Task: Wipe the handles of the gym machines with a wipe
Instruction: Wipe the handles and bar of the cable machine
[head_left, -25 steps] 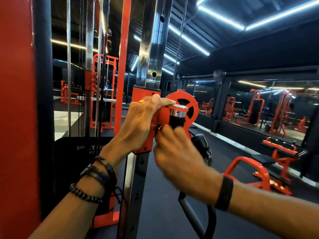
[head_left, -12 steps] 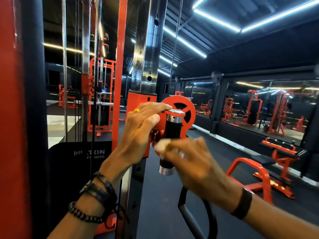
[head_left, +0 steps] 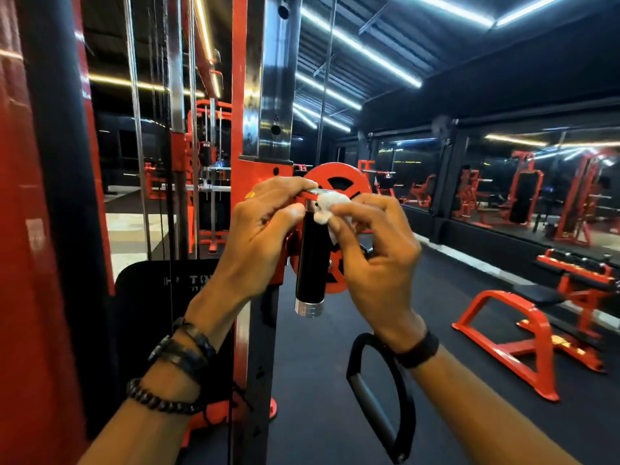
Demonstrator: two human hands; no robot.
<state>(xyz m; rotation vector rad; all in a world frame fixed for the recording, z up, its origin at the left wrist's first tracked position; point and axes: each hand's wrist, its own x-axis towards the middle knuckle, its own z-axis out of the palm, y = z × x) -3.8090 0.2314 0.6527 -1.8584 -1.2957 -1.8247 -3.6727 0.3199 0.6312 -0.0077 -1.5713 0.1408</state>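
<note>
A short black handle [head_left: 311, 260] with chrome end caps hangs upright from the red pulley carriage [head_left: 265, 172] of a cable machine. My left hand [head_left: 265, 229] grips the red bracket at the handle's top, thumb against the upper chrome cap. My right hand [head_left: 372, 250] pinches a crumpled white wipe [head_left: 327, 206] and presses it on the handle's top end. A red pulley wheel [head_left: 339, 186] sits right behind both hands.
A black D-shaped cable grip [head_left: 379, 394] hangs below my right wrist. The chrome upright [head_left: 271, 78] rises above the carriage, with a black weight-stack shield [head_left: 151, 297] to the left. A red bench frame [head_left: 516, 333] stands on the dark floor at right; mirrors line the far wall.
My right hand has moved the wipe up from the middle of the black handle to its top chrome cap. My left hand has stayed on the bracket.
</note>
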